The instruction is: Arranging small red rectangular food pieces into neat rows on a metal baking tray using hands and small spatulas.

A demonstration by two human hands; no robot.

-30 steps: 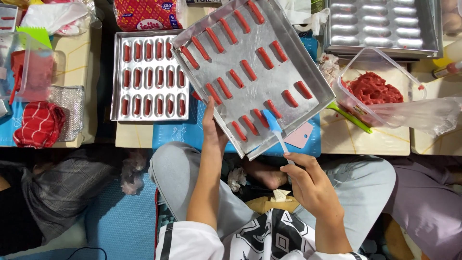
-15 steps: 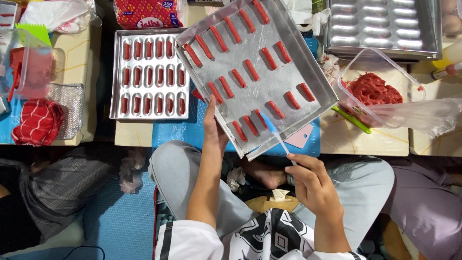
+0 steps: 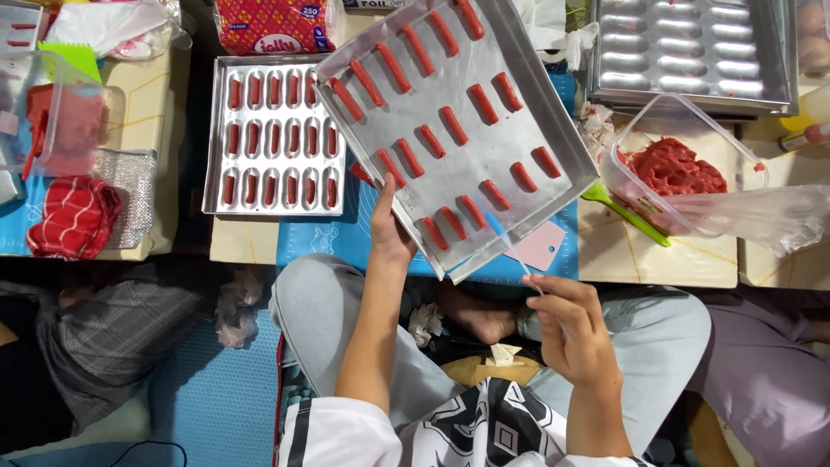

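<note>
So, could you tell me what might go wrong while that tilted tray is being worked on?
The left hand alone props the metal tray, which looks tilted, so it could slip and the red sticks slide. The right hand works a thin brush at the tray's low edge; a nudge might push sticks off.

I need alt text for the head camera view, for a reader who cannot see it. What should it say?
Seen from above, a seated person's left hand tilts a metal tray lined with red sticks, while the right hand holds a thin blue-tipped tool at its lower edge. A filled mould tray lies to the left, a tub of red paste to the right.
</note>
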